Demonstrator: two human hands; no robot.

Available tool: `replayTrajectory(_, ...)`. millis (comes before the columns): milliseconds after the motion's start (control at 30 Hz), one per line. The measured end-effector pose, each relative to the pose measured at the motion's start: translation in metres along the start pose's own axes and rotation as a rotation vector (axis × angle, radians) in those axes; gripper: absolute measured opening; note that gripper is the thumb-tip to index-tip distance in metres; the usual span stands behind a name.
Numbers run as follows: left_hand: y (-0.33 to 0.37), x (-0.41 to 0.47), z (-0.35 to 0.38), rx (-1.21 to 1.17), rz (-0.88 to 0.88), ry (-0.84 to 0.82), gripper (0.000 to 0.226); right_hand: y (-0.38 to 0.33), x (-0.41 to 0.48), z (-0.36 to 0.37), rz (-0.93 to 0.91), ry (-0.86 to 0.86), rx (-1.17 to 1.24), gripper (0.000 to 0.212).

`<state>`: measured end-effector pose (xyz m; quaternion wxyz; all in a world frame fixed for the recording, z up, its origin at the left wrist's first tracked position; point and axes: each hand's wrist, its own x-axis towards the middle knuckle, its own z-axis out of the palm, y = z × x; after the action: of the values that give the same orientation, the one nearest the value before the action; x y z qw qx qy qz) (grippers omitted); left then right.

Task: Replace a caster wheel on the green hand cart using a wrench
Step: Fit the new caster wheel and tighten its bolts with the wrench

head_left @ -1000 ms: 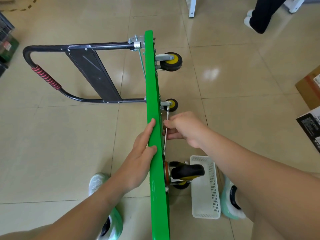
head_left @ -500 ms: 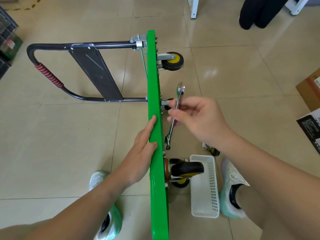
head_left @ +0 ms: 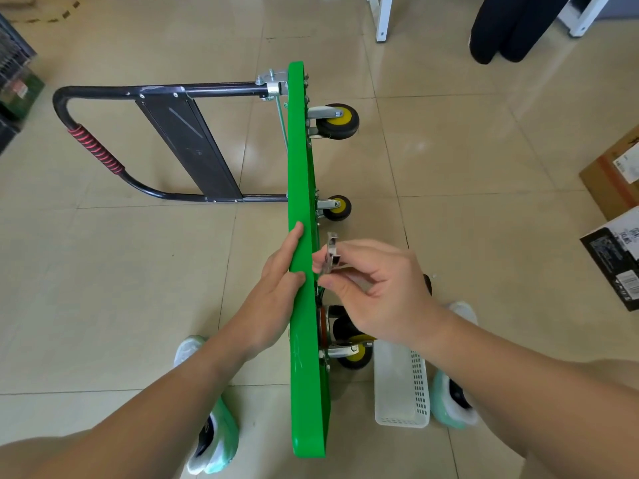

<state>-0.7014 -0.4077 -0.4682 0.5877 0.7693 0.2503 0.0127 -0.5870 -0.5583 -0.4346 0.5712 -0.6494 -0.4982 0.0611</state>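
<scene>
- Right hand, centre of frame: thumb and curled fingers pinch the wrench partway along its shank, with one head pointing toward the top of the frame. This looks like a light, repositioning hold rather than a grasp set for torque.
- Left hand, just left of it: the fingers lie straight along the left face of the green cart deck, with nothing enclosed. Its judged purpose is to keep the deck standing on its edge, so the underside faces the right of the frame.
- Wrench relative to the work: it sits just right of the deck's underside, between the two hands. The fingers hide its lower end, so whether it is seated on a bolt cannot be told.
- Near caster, lower centre: it is mounted on the underside directly below the right hand and partly covered by it. It is probably the wheel being serviced.
- White basket: it stands on the floor just right of that caster, presumably within reach for parts. Its contents do not show.
- Second caster and far caster, upper centre: both are fixed to the underside, apart from the wrench.
- Handle, upper left: it projects left from the deck's far end and is judged to help prop the cart.
</scene>
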Motion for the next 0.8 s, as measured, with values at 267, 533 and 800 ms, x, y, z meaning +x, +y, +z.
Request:
replayTrajectory(267,0.000,-0.001,-0.003,0.027,0.021,-0.030,0.071,-0.002,-0.012,-0.002,-0.186,-0.010,-0.120,0.027)
replayTrajectory(533,0.003,-0.003,-0.002,-0.019,-0.005,-0.022,0.073,0.002,-0.028,0.005,-0.230,-0.057,-0.102,0.015)
replayTrajectory(800,-0.002,-0.001,-0.002,0.007,0.023,-0.023,0.071,0.001,-0.019,0.014,-0.085,0.019,-0.026,0.013)
